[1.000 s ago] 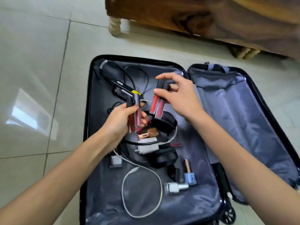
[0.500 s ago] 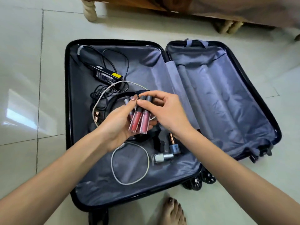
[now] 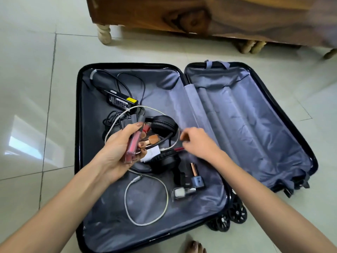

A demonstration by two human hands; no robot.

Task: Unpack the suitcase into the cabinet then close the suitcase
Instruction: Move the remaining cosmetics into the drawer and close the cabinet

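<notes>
1. Suitcase (image 3: 78,125): black hard shell, lying open flat on a tiled floor, grey lining in both halves. The headphones lie in its left half.
2. Headphones (image 3: 164,125): black, over-ear, the reference item for all entries below.
3. Left hand (image 3: 116,152): just left of the headphones, fingers and thumb curled round the lip gloss tubes.
4. Lip gloss tubes (image 3: 132,145): red-pink, bunched upright in the left hand's grip, clear of the lining.
5. Right hand (image 3: 198,143): just right of the headphones, fingers curled, tips at the red liner pencil; blurred, so grip cannot be told.
6. Red liner pencil (image 3: 178,148): thin, lying against the right edge of the headphones.
7. Power adapter (image 3: 121,101): black brick with yellow label, beyond the headphones, its black cord coiled round it.
8. White cable (image 3: 145,203): looped, on the near side of the headphones.
9. Blue nail polish (image 3: 197,180) and silver nail polish (image 3: 182,192): near-right of the headphones, side by side.
10. Brown nail polish (image 3: 154,138): between the two earcups.
11. Wooden furniture (image 3: 182,19): well beyond the headphones, outside the case.
</notes>
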